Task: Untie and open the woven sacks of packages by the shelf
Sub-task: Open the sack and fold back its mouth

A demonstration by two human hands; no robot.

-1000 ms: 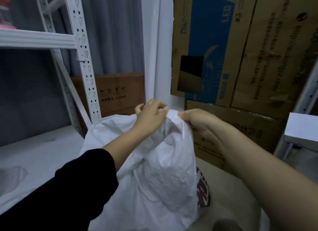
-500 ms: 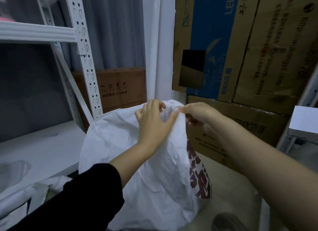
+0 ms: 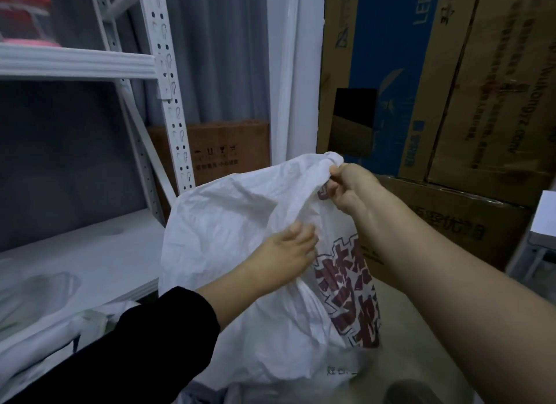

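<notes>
The white woven sack (image 3: pixel 240 223) stands on the floor beside the white shelf (image 3: pixel 90 247), in front of stacked cardboard boxes (image 3: pixel 451 103). The right hand (image 3: pixel 349 187) is at the sack's top, its fingers (image 3: pixel 332 190) pressed together, pinching the bunched mouth. Below these fingers, the left hand (image 3: pixel 288 253) lies on the sack's side, fingers (image 3: pixel 304 232) curled into the cloth. Red print shows under the right wrist.
</notes>
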